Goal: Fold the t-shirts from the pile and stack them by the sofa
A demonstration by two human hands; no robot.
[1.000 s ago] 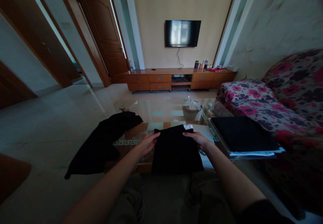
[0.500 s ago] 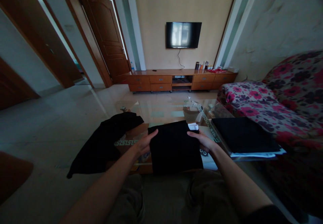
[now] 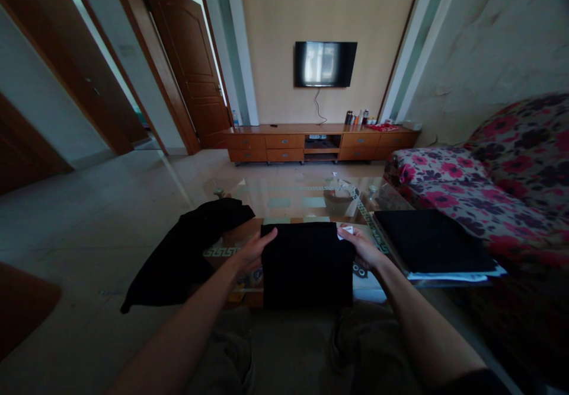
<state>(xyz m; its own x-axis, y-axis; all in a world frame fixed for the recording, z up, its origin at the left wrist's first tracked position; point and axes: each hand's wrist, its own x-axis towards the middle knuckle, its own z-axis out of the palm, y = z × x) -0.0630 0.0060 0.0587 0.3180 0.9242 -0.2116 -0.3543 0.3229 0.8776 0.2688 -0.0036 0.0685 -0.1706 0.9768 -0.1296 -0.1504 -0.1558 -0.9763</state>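
A folded black garment (image 3: 306, 267) hangs between my two hands in front of the glass table's near edge; its exact kind I cannot make out. My left hand (image 3: 254, 251) is closed on its upper left corner, thumb on the near face. At the upper right corner my right hand (image 3: 361, 247) grips the cloth, its thumb over a small white tag (image 3: 345, 232). Another black garment (image 3: 178, 258) lies loosely spread on the table's left, draping over the near edge. To the right is a stack of folded black cloth (image 3: 431, 239) with pale cloth underneath.
The glass coffee table (image 3: 262, 193) holds the clothes; a bin-like container (image 3: 340, 202) shows at its far side. A floral sofa (image 3: 448, 175) stands on the right. Beyond are a low wooden cabinet (image 3: 284, 141) with bottles (image 3: 355, 117) and a wall television (image 3: 325, 64).
The held garment's top edge has come down and levelled out. My right thumb now covers part of the white tag. Both other black piles stay put.
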